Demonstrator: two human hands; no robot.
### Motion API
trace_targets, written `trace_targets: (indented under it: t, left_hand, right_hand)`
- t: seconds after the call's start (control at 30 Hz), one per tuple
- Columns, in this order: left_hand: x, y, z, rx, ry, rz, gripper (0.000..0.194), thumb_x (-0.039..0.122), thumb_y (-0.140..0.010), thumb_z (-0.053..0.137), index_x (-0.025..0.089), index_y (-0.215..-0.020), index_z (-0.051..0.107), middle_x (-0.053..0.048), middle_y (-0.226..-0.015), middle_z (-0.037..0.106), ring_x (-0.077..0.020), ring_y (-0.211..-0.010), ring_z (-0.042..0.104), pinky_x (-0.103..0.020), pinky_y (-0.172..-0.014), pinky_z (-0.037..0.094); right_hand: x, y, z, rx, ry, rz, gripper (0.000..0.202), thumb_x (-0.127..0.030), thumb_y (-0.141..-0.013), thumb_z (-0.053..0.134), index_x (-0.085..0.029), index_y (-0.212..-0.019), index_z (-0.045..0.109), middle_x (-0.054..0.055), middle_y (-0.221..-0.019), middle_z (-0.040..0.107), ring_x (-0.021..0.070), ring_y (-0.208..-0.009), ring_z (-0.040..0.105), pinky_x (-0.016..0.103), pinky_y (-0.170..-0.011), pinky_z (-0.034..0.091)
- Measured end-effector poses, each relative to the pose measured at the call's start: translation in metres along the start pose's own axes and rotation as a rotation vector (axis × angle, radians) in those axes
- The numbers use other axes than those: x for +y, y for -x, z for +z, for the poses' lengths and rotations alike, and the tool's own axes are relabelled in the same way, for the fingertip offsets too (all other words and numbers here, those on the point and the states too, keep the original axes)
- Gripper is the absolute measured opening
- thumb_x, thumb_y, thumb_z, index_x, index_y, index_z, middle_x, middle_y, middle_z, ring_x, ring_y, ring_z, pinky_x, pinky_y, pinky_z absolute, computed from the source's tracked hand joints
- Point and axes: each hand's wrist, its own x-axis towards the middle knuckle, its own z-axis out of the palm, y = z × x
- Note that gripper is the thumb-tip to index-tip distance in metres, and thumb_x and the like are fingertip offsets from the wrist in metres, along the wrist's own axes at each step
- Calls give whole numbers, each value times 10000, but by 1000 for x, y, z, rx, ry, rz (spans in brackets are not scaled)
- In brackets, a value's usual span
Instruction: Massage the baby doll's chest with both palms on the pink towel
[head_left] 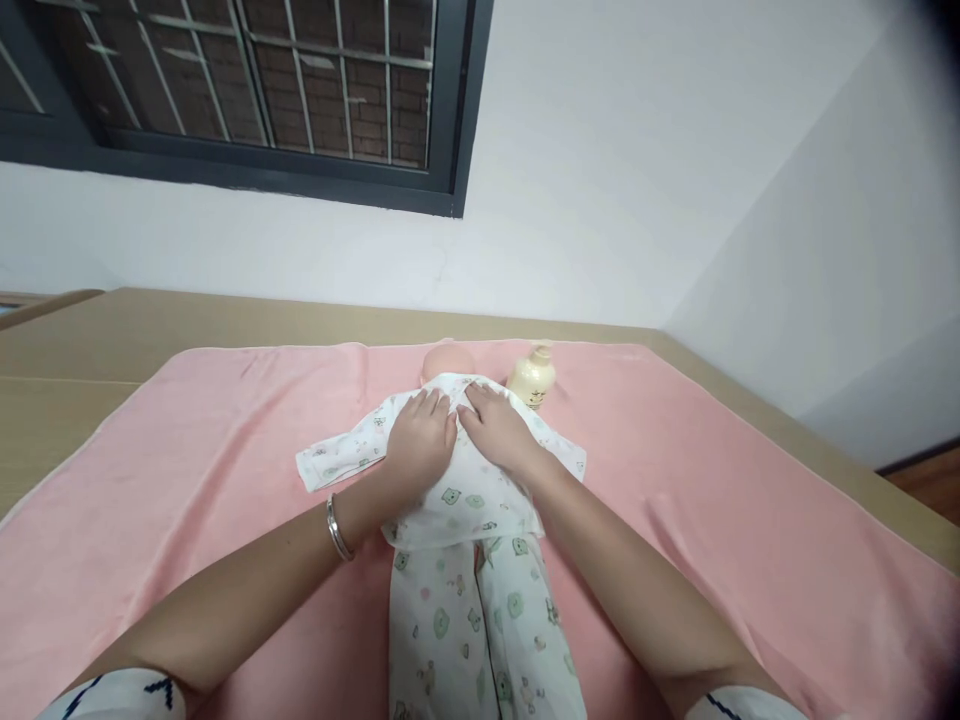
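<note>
A baby doll [448, 360] lies on a pink blanket [247, 560], its bare round head at the far end. It wears a white printed top [472, 500] and matching trousers [442, 620]. My left hand [421, 435] rests on the upper left of the top, fingers stretched over the cloth. On the upper right, my right hand [499, 425] lies with its fingers extended and thumb turned inward. Both hands touch the fabric near the neckline. One sleeve reaches out to the left; my right arm partly covers the other. The doll's face is hidden.
A cream bottle [532, 376] stands just right of the doll's head. The blanket covers a light wooden table [225, 318] against a white wall [600, 180]. A dark-framed window [450, 120] with metal bars is above at left.
</note>
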Motion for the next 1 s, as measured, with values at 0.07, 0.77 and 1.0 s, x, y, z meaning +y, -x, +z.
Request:
trace_targets:
  t: [0.07,0.77,1.0]
  left_hand:
    - [3,3,0,30,14,21,398,230,-1002,357,109,-1244,649,-161,-1330,656,-284,-1318,554,-465,-1163,401]
    - [-17,-9,3,-94,178,-115,472,340,-990,373,145,-1388,537,-109,-1469,556,-265,-1397,460,-477,-1196,337]
    - [4,5,0,-107,-8,-82,508,295,-1010,311,34,-1399,508,-224,-1462,528,-366,-1418,419,-570,-1145,363]
  right_hand:
    - [5,-5,0,-2,-20,-2,365,-283,-1013,393,-131,-1284,584,147,-1455,546,270,-1372,455,410,-1133,338]
    - [11,-4,17,35,-104,-29,556,-314,-1004,375,-66,-1499,426,151,-1584,385,292,-1499,288,462,-1238,193]
    - [15,-6,10,2,-131,-45,583,-344,-986,416,-70,-1500,427,156,-1572,402,267,-1485,328,426,-1232,226]
